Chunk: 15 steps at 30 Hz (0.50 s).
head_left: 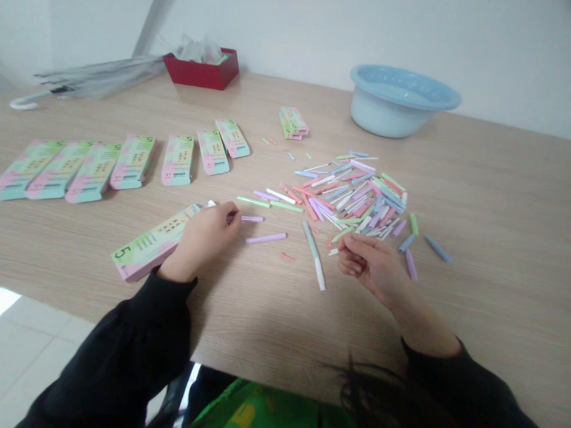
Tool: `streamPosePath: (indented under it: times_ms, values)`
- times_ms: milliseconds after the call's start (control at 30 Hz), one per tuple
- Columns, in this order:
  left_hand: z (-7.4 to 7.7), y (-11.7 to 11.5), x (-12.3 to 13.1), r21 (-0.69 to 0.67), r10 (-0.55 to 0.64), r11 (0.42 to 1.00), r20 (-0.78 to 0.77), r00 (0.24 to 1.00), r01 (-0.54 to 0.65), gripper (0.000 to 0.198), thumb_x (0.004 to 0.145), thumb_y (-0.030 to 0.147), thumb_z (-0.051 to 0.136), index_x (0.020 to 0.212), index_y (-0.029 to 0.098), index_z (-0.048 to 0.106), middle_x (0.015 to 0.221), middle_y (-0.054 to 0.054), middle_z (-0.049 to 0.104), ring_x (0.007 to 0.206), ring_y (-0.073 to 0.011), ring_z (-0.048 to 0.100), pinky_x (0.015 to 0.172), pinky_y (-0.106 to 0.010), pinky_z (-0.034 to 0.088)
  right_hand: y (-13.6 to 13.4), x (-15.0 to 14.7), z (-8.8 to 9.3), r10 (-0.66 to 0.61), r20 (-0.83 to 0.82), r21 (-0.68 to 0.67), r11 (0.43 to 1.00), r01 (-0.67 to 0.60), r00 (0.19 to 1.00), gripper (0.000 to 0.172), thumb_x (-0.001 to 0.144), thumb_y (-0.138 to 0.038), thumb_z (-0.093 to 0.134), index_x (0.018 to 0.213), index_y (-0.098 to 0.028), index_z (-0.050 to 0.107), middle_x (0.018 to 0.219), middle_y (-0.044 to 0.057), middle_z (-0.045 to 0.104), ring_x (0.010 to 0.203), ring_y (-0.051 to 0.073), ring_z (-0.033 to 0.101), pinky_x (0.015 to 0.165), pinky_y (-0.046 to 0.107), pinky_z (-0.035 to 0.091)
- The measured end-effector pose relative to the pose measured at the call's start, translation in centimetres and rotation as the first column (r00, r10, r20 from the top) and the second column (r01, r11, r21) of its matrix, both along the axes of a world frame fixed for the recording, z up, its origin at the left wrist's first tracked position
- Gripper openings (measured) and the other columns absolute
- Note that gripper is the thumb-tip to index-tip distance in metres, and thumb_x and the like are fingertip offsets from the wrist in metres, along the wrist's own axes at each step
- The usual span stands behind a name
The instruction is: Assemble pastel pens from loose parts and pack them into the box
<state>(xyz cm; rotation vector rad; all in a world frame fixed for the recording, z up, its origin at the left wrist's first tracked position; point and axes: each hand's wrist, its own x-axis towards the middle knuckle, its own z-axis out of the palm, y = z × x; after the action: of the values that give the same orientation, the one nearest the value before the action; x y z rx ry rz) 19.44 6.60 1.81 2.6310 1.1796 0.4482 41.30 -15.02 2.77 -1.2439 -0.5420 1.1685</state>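
Curled fingers close my left hand (205, 233) on one end of a purple pen barrel (252, 219), whose other end points right. Under that hand lies a long pastel carton marked 5 (148, 243), partly hidden by my wrist. My right hand (371, 257) is pinched at the near edge of a heap of pastel pen parts (352, 191). A green pen piece (341, 235) touches its fingertips; whether they hold it or something smaller is unclear. Between my hands lie a grey-green and white pen (314, 255) and another purple barrel (266, 238).
Several similar cartons (177, 160) stretch in a row across the left, with a small carton stack (293, 122) farther back. A blue basin (397, 102), a red box (201, 70) with clear plastic inside and a transparent umbrella (103, 76) are along the back.
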Motion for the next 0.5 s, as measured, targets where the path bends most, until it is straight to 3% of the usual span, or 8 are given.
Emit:
streamPosePath:
  times_ms: [100,200,267,333,433,500]
  values:
    - [-0.7,0.0,0.2,0.042,-0.096,0.994,-0.003,0.995,0.096,0.018,0.091,0.029,0.053,0.081,0.021,0.066,0.080,-0.008,0.071,0.078,-0.0264,0.064,0.072,-0.037,0.047,-0.3,0.4,0.0,0.050,0.005,0.005,0.999,-0.050,0.999,0.022,0.077,-0.038,0.074,0.079,-0.018,0.066,0.053,-0.009,0.032,0.047,0.008,0.024,0.049,0.026,0.020]
    - [-1.0,-0.7,0.6,0.092,-0.128,0.988,0.019,0.992,0.126,0.015,0.090,0.027,0.056,0.085,0.019,0.068,0.098,-0.013,0.070,0.095,-0.0308,0.062,0.089,-0.045,0.049,-0.4,0.5,-0.2,0.068,0.021,-0.053,0.996,-0.066,0.998,0.029,0.080,-0.047,0.069,0.081,-0.019,0.063,0.053,-0.011,0.030,0.045,0.007,0.021,0.048,0.025,0.019]
    - [-0.8,-1.9,1.1,0.112,-0.158,0.983,0.114,0.981,0.145,0.016,0.093,0.027,0.056,0.094,0.017,0.069,0.104,-0.014,0.067,0.099,-0.0308,0.061,0.093,-0.047,0.049,-0.3,0.4,-0.4,0.066,0.019,-0.119,0.991,-0.063,0.998,0.038,0.081,-0.056,0.064,0.085,-0.019,0.060,0.052,-0.012,0.029,0.043,0.006,0.017,0.046,0.024,0.016]
    - [-0.3,-3.8,1.9,0.062,-0.271,0.962,0.253,0.929,0.264,0.017,0.097,0.027,0.055,0.098,0.017,0.068,0.102,-0.012,0.066,0.095,-0.0262,0.062,0.089,-0.042,0.051,-0.1,-0.1,-0.6,0.097,-0.009,-0.183,0.978,-0.097,0.995,0.048,0.082,-0.069,0.056,0.090,-0.021,0.057,0.051,-0.013,0.029,0.041,0.006,0.013,0.044,0.022,0.013]
    - [0.5,-7.0,3.4,-0.126,-0.460,0.827,0.408,0.789,0.547,0.015,0.098,0.029,0.061,0.106,0.018,0.069,0.092,-0.005,0.068,0.076,-0.0174,0.062,0.072,-0.030,0.051,0.2,-1.5,-0.7,0.135,-0.056,-0.228,0.963,-0.145,0.989,0.067,0.079,-0.086,0.043,0.102,-0.024,0.052,0.050,-0.013,0.030,0.040,0.007,0.011,0.043,0.021,0.009]
    - [0.8,-8.6,4.1,-0.161,-0.527,0.744,0.456,0.717,0.649,0.018,0.097,0.029,0.065,0.110,0.018,0.070,0.091,-0.005,0.072,0.076,-0.0167,0.064,0.071,-0.029,0.050,0.3,-2.5,-0.7,0.121,-0.051,-0.231,0.964,-0.129,0.991,0.076,0.078,-0.091,0.037,0.113,-0.025,0.049,0.051,-0.013,0.031,0.040,0.007,0.011,0.043,0.020,0.008]
